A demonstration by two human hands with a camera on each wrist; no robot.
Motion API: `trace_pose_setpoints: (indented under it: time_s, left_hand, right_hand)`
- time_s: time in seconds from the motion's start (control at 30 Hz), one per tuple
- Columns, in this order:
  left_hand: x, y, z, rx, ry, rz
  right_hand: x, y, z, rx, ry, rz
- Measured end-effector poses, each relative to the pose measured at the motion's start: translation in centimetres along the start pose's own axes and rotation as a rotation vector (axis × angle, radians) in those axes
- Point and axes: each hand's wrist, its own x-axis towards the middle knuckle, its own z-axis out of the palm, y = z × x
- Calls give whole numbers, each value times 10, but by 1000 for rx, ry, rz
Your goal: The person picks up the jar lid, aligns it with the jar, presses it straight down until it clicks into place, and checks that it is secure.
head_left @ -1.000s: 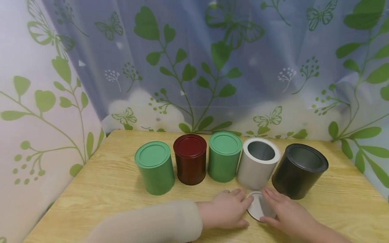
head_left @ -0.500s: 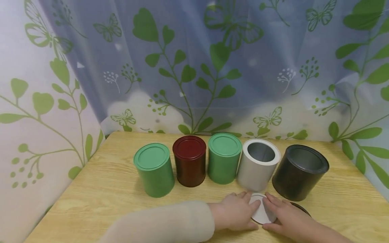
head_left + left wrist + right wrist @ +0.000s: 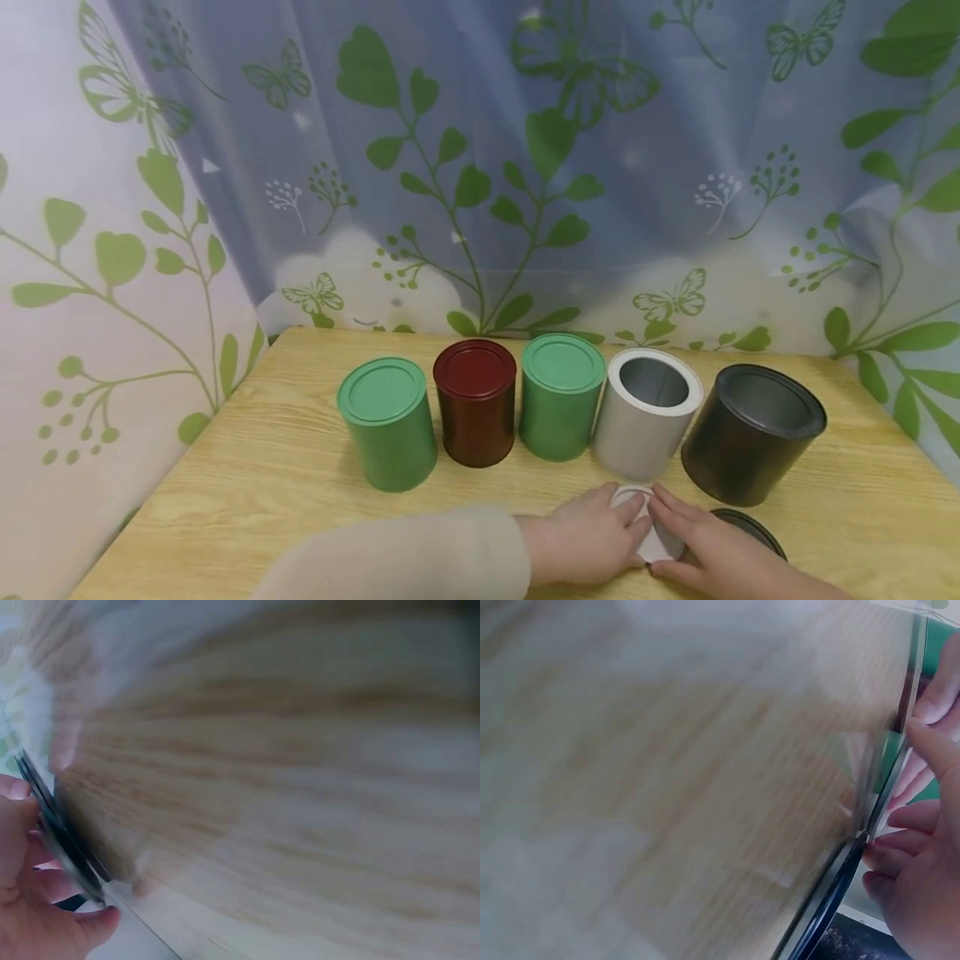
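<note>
Both hands are at a round white lid (image 3: 662, 547) on the table in front of an open white can (image 3: 637, 446). My left hand (image 3: 588, 537) holds it from the left, with fingers lying over its top. From the right, my right hand (image 3: 708, 542) grips the rim, thumb near the front edge and fingers toward the back. The right wrist view shows the curved right fingers (image 3: 900, 859) along the rim. Some of the lid is hidden beneath the fingers. A black lid (image 3: 757, 533) lies partly behind the right hand, next to an open black can (image 3: 738, 467).
Left of the white can, a green can (image 3: 558, 429), a dark red can (image 3: 477, 425) and another green can (image 3: 393, 446) stand in a row with closed tops. They stand on a wood-grain table (image 3: 247, 467), with a leaf-patterned curtain (image 3: 480, 167) behind.
Both hands and the white lid have shifted slightly toward the table's front. The left fingers have come further over the lid. More of the black lid shows beside the right hand.
</note>
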Motion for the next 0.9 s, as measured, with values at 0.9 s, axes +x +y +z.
trace_pose_setpoints:
  time_s: [0.9]
  left_hand:
    - [-39, -32, -38, 208, 428, 128]
  right_hand:
    - [-2, -23, -33, -128, 408, -166]
